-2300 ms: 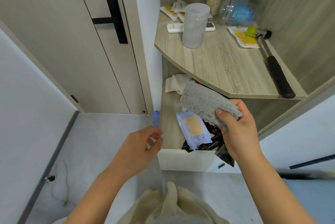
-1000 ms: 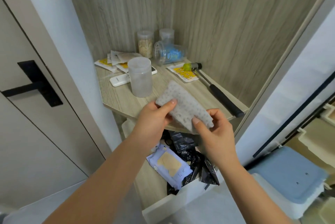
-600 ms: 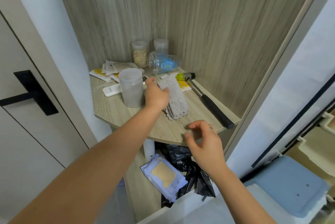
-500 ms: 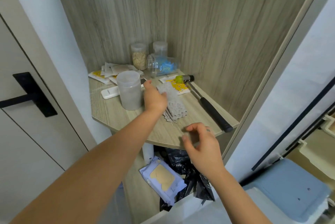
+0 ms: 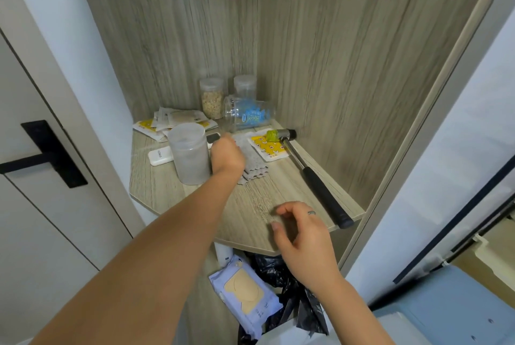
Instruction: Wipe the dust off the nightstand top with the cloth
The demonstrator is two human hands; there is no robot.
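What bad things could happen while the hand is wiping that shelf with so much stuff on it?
The left hand presses the cloth right beside the tall plastic cup, so a sideways swipe might knock it over. The clear jar lying on its side behind the cloth could roll if bumped. The hammer reaches the nightstand top's front edge, so a push might slide it off.

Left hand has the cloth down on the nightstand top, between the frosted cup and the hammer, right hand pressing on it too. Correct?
Not quite. In the head view only the left hand presses the cloth on the nightstand top, between frosted cup and hammer. The right hand hovers empty near the front edge.
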